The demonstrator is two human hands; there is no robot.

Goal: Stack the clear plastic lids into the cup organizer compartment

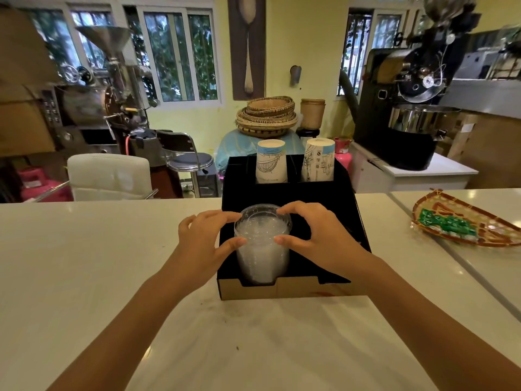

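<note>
A tall stack of clear plastic lids (pixel 262 249) stands upright in the front middle compartment of the black cup organizer (pixel 324 198). My left hand (pixel 203 238) grips the stack from the left, thumb in front and fingers on the top rim. My right hand (pixel 313 232) holds it from the right the same way. The lower part of the stack is hidden behind the organizer's cardboard front wall (pixel 282 289).
Two stacks of printed paper cups (pixel 271 160) (pixel 318 160) stand upside down in the organizer's back compartments. A woven tray with green packets (pixel 462 221) lies on the counter at right. The white counter (pixel 98 249) spreads left and in front. A white chair (pixel 108 176) stands beyond it.
</note>
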